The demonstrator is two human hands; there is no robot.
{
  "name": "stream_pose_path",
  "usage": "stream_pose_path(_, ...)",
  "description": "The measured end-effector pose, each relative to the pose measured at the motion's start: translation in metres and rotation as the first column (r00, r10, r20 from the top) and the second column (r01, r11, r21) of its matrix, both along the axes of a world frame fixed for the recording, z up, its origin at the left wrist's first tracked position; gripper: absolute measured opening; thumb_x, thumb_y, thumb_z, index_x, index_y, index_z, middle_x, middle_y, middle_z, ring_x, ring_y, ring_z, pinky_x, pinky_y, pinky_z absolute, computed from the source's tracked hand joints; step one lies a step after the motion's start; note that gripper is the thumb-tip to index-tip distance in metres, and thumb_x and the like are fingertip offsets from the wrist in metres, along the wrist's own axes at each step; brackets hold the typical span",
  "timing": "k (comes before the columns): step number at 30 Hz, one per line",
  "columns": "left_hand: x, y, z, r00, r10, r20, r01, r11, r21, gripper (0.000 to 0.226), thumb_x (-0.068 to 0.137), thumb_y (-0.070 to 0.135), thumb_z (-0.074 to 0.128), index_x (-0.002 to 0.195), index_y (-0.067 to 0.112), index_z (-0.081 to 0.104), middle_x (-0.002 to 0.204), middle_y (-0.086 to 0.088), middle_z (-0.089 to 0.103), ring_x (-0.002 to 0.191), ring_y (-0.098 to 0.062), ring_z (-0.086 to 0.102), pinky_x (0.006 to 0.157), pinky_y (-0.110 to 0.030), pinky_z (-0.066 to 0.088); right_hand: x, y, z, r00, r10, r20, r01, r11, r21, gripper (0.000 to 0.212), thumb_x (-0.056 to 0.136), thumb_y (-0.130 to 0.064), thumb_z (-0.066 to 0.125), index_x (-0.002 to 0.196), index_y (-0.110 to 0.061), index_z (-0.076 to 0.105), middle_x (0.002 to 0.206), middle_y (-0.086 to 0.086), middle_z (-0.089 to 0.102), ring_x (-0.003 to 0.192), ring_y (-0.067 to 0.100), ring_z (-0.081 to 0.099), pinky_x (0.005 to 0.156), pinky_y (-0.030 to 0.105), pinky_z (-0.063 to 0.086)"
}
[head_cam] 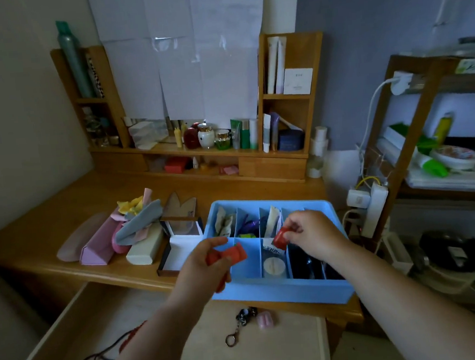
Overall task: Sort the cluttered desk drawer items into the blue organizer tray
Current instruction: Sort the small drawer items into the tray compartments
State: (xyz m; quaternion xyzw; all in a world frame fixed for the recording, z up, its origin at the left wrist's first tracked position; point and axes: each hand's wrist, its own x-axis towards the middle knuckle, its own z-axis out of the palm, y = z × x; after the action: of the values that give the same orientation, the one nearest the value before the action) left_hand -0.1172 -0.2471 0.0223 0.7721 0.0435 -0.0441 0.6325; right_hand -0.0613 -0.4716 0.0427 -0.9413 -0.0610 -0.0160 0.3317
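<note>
1. Head view is showing both hands raised over the blue tray (279,291), which is sitting on the worktop (95,196) behind the open drawer (105,318).
2. Left hand (208,260) is gripping a red case (231,254), fingers curled round it, over the tray's near-left compartment.
3. Right hand (311,235) is pinching a small red piece (280,239) above the tray's middle divider.
4. Case's long axis is lying roughly left to right, pointing toward the small piece; the two are near, not touching.
5. Judging from this, the right hand is nearer the tray's middle compartments.
6. Keyring (239,326) and pink clip (265,319) are lying in the drawer, just in front of the tray.
</note>
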Motion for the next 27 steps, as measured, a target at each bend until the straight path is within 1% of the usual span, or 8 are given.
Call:
stream_pose_path(4, 0.033, -0.01, -0.006, 0.999, 0.049, 0.004, -0.049, 0.999, 0.014, 0.018, 0.084, 0.017, 0.068, 0.099, 0.022, 0.06, 0.064, -0.003, 0.061, 0.044, -0.002, 0.055, 0.044, -0.018, 0.044, 0.028, 0.014, -0.016, 0.991, 0.128, 0.029, -0.117, 0.964, -0.238, 0.002, 0.082, -0.018, 0.07, 0.081, -0.02, 0.069, 0.091, -0.007, 0.061, 0.089, 0.015, 0.059, 0.079, 0.031, 0.048)
stream_pose_path(7, 0.043, -0.009, -0.015, 0.998, 0.068, -0.015, -0.069, 0.997, -0.03, 0.017, 0.084, 0.01, 0.066, 0.095, 0.022, 0.062, 0.058, -0.003, 0.062, 0.045, -0.006, 0.056, 0.044, -0.02, 0.044, 0.036, 0.026, -0.024, 0.984, 0.177, -0.009, -0.166, 0.903, -0.397, 0.007, 0.082, -0.017, 0.064, 0.087, -0.02, 0.068, 0.1, 0.001, 0.066, 0.095, 0.024, 0.06, 0.08, 0.033, 0.049)
stream_pose_path(10, 0.046, -0.004, -0.02, 0.999, 0.041, -0.019, -0.043, 0.995, -0.092, 0.015, 0.084, 0.012, 0.068, 0.096, 0.019, 0.063, 0.055, -0.003, 0.064, 0.049, -0.011, 0.057, 0.045, -0.023, 0.044, 0.036, 0.037, -0.031, 0.974, 0.224, 0.024, -0.17, 0.799, -0.576, 0.006, 0.084, -0.013, 0.058, 0.083, -0.018, 0.06, 0.1, 0.006, 0.064, 0.093, 0.031, 0.06, 0.073, 0.034, 0.048)
stream_pose_path(13, 0.046, 0.001, -0.02, 0.999, 0.024, -0.029, -0.028, 0.991, -0.13, 0.013, 0.083, 0.016, 0.069, 0.095, 0.018, 0.064, 0.06, -0.004, 0.065, 0.053, -0.013, 0.06, 0.047, -0.024, 0.045, 0.031, 0.041, -0.037, 0.963, 0.26, 0.063, -0.137, 0.681, -0.719, 0.015, 0.084, -0.002, 0.053, 0.089, -0.013, 0.06, 0.097, 0.009, 0.064, 0.088, 0.032, 0.062, 0.063, 0.031, 0.038)
stream_pose_path(17, 0.045, -0.001, -0.02, 0.999, 0.043, -0.019, -0.045, 0.991, -0.127, 0.011, 0.084, 0.016, 0.068, 0.094, 0.018, 0.062, 0.062, -0.001, 0.065, 0.051, -0.007, 0.061, 0.047, -0.02, 0.046, 0.026, 0.037, -0.04, 0.965, 0.254, 0.065, -0.129, 0.677, -0.725, 0.017, 0.084, 0.0, 0.051, 0.091, -0.013, 0.06, 0.091, 0.009, 0.066, 0.084, 0.029, 0.063, 0.061, 0.031, 0.04)
stream_pose_path(21, 0.042, -0.002, -0.018, 1.0, 0.028, 0.008, -0.027, 0.996, -0.09, 0.008, 0.086, 0.016, 0.066, 0.092, 0.019, 0.061, 0.061, 0.0, 0.064, 0.049, -0.004, 0.06, 0.047, -0.019, 0.047, 0.024, 0.032, -0.038, 0.97, 0.205, 0.13, -0.075, 0.763, -0.642, 0.014, 0.09, -0.017, 0.05, 0.094, -0.019, 0.063, 0.091, 0.006, 0.068, 0.085, 0.027, 0.063, 0.063, 0.03, 0.043)
stream_pose_path(24, 0.039, -0.003, -0.015, 0.994, -0.107, 0.013, 0.107, 0.994, -0.007, 0.007, 0.086, 0.016, 0.065, 0.091, 0.021, 0.062, 0.06, -0.002, 0.065, 0.052, -0.008, 0.059, 0.049, -0.02, 0.047, 0.028, 0.027, -0.03, 0.972, 0.179, 0.151, -0.055, 0.801, -0.596, 0.014, 0.089, -0.023, 0.052, 0.095, -0.022, 0.065, 0.092, 0.004, 0.069, 0.087, 0.026, 0.064, 0.069, 0.032, 0.05)
stream_pose_path(27, 0.043, -0.013, -0.012, 0.965, -0.262, 0.016, 0.256, 0.953, 0.161, 0.009, 0.088, 0.012, 0.06, 0.088, 0.02, 0.061, 0.059, -0.003, 0.063, 0.047, -0.006, 0.055, 0.045, -0.018, 0.044, 0.032, 0.024, -0.022, 0.977, 0.183, 0.113, -0.088, 0.819, -0.568, 0.009, 0.087, -0.026, 0.056, 0.09, -0.025, 0.064, 0.09, 0.0, 0.068, 0.087, 0.024, 0.063, 0.067, 0.031, 0.047)
